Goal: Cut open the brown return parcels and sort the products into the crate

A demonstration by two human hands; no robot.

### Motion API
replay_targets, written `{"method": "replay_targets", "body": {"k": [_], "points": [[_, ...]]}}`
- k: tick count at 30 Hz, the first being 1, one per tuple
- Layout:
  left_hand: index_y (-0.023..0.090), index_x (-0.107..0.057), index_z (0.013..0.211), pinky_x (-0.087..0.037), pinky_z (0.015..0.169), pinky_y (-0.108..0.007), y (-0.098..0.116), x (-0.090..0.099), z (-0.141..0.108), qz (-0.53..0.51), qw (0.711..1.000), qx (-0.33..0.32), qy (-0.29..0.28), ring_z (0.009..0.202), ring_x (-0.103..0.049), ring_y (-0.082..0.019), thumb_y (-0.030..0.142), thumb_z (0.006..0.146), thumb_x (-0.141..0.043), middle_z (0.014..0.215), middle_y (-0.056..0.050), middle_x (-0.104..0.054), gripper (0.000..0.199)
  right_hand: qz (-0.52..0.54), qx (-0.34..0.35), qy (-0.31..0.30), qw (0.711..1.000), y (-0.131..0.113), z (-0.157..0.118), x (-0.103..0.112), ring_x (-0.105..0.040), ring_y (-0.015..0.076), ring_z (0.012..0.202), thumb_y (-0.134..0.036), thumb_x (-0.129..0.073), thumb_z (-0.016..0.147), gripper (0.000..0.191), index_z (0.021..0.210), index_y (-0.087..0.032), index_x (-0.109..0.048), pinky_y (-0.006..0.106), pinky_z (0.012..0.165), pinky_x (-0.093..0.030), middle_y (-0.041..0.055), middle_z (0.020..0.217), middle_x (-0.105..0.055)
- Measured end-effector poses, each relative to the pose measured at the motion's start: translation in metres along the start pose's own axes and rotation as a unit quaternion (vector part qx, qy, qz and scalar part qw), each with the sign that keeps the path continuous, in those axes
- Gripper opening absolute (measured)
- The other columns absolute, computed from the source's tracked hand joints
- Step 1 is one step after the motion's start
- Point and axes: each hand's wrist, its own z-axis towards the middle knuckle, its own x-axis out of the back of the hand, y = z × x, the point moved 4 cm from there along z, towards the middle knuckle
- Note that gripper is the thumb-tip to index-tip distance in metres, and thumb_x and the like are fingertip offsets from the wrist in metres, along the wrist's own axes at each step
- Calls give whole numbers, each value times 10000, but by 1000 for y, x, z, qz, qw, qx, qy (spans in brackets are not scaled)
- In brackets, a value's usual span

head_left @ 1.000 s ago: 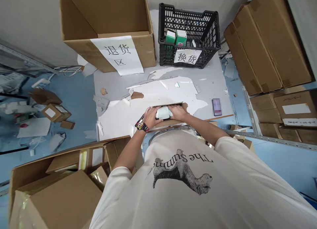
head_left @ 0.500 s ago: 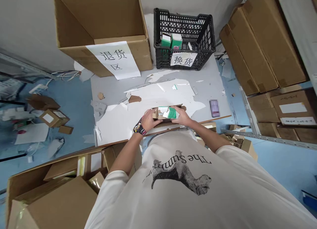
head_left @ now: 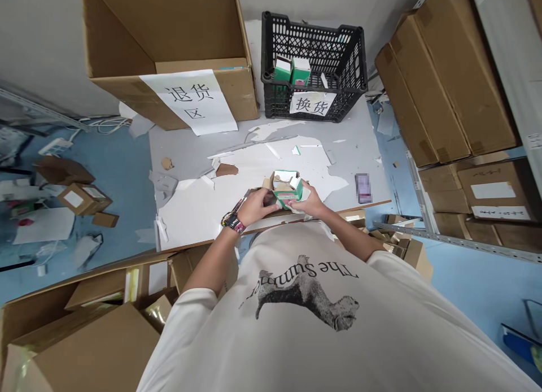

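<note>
A small green and white box (head_left: 289,195) with a pink patch and raised, open top flaps is between my hands at the table's front edge. My right hand (head_left: 312,201) is closed around its right side. On the other side, my left hand (head_left: 256,205) wraps round brown cardboard (head_left: 268,183) that lies against the box's left side. Much of this cardboard is hidden by my fingers and the green box. A dark patterned watch or band is on my left wrist.
At the back stand a large cardboard box (head_left: 203,66) with a paper sign and a black plastic crate (head_left: 314,78) holding green boxes. A purple, blurred item (head_left: 363,187) lies right on the white table (head_left: 203,208). Stacked cartons (head_left: 453,98) flank the right; a carton (head_left: 97,341) stands front left.
The green box has come up out of the brown cardboard and tilted, showing its front and open flaps. My right hand has moved with it. The view has shifted slightly.
</note>
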Motion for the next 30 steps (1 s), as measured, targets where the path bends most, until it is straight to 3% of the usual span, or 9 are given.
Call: {"method": "replay_targets", "body": {"k": [3, 6, 8, 11, 16, 20, 23, 26, 30], "points": [[206, -742, 1213, -674, 992, -515, 3, -11, 14, -29, 999, 18, -40, 1092, -824, -383, 612, 755, -1027, 1174, -134, -854, 675, 28, -9, 12, 999, 2, 5, -8, -744, 251, 942, -393, -912, 673, 641, 1267, -231, -733, 390, 904, -645, 21, 1046, -826], [203, -720, 1321, -646, 1110, -553, 4, -20, 19, -104, 993, 16, -53, 1220, -803, -389, 609, 751, -1036, 1314, -143, -838, 768, 31, -8, 22, 999, 2, 9, -12, -742, 249, 944, -384, -899, 657, 626, 1243, -240, -732, 384, 896, -641, 12, 1035, -819], [207, -689, 1383, -623, 1181, -560, 3, -24, 17, -180, 982, 12, -54, 1297, -787, -374, 570, 774, -1033, 1391, -153, -815, 788, 32, -4, 23, 999, 1, 10, -11, -745, 249, 947, -383, -894, 657, 625, 1243, -242, -729, 382, 893, -642, 11, 1036, -820], [236, -600, 1518, -647, 1168, -542, -7, -27, 9, -295, 954, 35, -52, 1257, -813, -320, 509, 818, -1012, 1415, -145, -802, 858, 30, 0, 33, 999, 1, 10, -10, -750, 251, 940, -389, -901, 660, 635, 1252, -242, -725, 386, 887, -649, 18, 1045, -831], [256, -606, 1523, -692, 1120, -509, -26, -22, -1, -350, 928, 122, 25, 1208, -824, -269, 443, 867, -939, 1312, -84, -822, 759, -32, 45, 40, 998, 1, 12, -16, -770, 284, 998, -372, -855, 689, 678, 1341, -232, -731, 424, 956, -656, 43, 1116, -844], [303, -608, 1627, -649, 1205, -575, -20, 1, -8, -397, 910, 102, 65, 1388, -765, -330, 385, 844, -942, 1477, -96, -788, 855, -132, 93, 24, 987, -6, 15, -24, -775, 325, 1154, -325, -800, 713, 742, 1445, -235, -715, 456, 1070, -627, 82, 1301, -835], [302, -634, 1632, -626, 1213, -655, -17, 20, -13, -483, 868, 115, 18, 1398, -774, -372, 520, 944, -860, 1492, -109, -798, 757, -205, 146, -4, 968, -20, 16, -21, -752, 365, 1265, -328, -792, 782, 755, 1524, -248, -677, 507, 1130, -596, 114, 1414, -803], [197, -718, 1536, -632, 1189, -660, -20, 33, -12, -515, 838, 161, -80, 1339, -806, -418, 710, 1037, -709, 1382, -176, -846, 716, -290, 228, -74, 927, -39, 16, -15, -703, 410, 1375, -365, -832, 877, 726, 1567, -229, -647, 569, 1193, -545, 168, 1504, -764], [150, -808, 1365, -722, 967, -579, -21, 34, 0, -430, 856, 209, -199, 1030, -876, -415, 805, 979, -763, 1117, -204, -885, 762, -408, 318, -143, 844, -60, 16, -10, -620, 422, 1493, -300, -766, 1025, 593, 1594, -213, -627, 627, 1277, -457, 203, 1584, -719]]}}
